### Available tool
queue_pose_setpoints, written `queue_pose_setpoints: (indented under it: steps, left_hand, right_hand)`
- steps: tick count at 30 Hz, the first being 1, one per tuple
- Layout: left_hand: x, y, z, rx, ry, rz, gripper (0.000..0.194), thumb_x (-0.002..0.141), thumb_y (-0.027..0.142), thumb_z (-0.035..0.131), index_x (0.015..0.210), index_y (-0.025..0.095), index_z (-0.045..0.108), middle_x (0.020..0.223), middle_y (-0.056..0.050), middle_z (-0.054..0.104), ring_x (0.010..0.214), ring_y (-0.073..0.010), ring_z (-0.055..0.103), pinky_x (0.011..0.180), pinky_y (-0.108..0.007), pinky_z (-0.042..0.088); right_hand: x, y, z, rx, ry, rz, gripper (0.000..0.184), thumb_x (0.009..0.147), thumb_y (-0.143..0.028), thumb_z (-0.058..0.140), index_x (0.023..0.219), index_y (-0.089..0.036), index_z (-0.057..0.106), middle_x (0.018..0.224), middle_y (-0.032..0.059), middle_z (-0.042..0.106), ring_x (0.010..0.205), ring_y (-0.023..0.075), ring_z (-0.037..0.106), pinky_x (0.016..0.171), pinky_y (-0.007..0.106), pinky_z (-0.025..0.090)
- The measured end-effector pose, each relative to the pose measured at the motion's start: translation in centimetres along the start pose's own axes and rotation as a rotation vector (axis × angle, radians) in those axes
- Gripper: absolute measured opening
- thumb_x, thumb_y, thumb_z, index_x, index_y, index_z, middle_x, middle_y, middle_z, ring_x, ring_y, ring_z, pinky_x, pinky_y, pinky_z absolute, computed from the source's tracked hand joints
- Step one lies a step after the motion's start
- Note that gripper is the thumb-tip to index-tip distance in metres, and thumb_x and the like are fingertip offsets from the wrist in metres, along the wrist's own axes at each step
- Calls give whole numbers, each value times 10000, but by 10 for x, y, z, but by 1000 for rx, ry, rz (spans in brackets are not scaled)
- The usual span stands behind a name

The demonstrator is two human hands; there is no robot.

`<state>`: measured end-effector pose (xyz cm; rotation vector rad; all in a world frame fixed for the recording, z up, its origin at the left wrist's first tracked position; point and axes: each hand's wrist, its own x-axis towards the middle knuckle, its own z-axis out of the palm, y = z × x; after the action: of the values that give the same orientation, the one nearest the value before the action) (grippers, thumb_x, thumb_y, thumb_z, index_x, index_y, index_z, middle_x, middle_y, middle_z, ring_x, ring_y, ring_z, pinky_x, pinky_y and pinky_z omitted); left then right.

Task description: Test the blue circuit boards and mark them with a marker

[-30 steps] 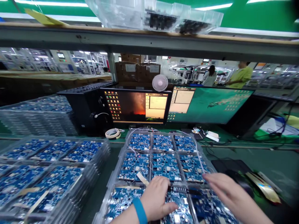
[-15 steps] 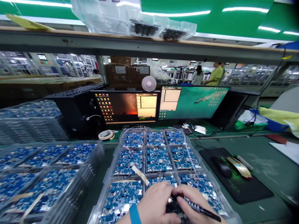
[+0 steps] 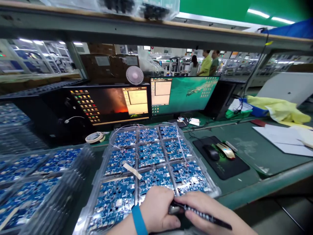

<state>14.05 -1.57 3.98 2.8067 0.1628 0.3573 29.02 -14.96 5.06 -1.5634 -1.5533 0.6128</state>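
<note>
Both hands meet at the front edge of a clear plastic tray (image 3: 99, 178) divided into compartments that hold blue circuit boards (image 3: 151, 155). My left hand (image 3: 158, 207), with a blue wristband (image 3: 139, 220), is closed around a small dark, shiny object (image 3: 174, 208). Most of that object is hidden by the fingers, so its kind cannot be made out. In my right hand (image 3: 201, 207), closed, lies a black marker pen (image 3: 210, 218) with white lettering, its tail pointing to the lower right. The pen's other end is against or beside the dark object.
Stacked trays of boards (image 3: 61, 182) stand at left. Behind are two monitors (image 3: 110, 104), a small fan (image 3: 134, 75) and a tape roll (image 3: 95, 137). A mouse pad (image 3: 222, 166) carries a black mouse (image 3: 211, 152) and a gold mouse (image 3: 226, 150). A shelf beam (image 3: 146, 29) crosses above.
The camera has turned right and down, so the monitors and tray sit further left and higher in view. Both hands stay together, with the marker pen still in the right.
</note>
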Motion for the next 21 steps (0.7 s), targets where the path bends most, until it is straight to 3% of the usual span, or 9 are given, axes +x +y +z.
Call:
queue_pose_setpoints:
  steps: [4,7,11,21]
  left_hand:
    - [8,4,-3,-61,-28,-70,787,669,706,-91,778,159,463,716,-76,524,622,-196,491,587,-338,412]
    - [13,5,-2,-118,-52,-4,789,670,734,-6,901,140,460,884,-119,528,855,-252,490,786,-421,375]
    - [18,3,2,-146,-98,42,761,698,725,83,1023,129,427,1009,-146,522,1094,-290,375,929,-470,260]
    - [19,2,5,-174,-165,13,723,700,724,112,976,143,440,1094,-151,491,1149,-291,317,956,-475,211]
  right_hand:
    - [-6,29,-23,34,225,210,308,821,-338,350,857,-164,602,820,65,602,749,165,550,658,270,449]
    - [-6,52,-34,-54,373,319,313,804,-351,357,740,-150,589,656,43,579,620,153,536,562,246,426]
    - [-8,72,-31,-159,373,302,304,781,-352,371,699,-164,594,645,33,587,634,155,546,587,239,422]
    - [-7,68,-32,-257,273,313,253,794,-295,370,743,-182,591,695,20,592,685,146,542,645,235,411]
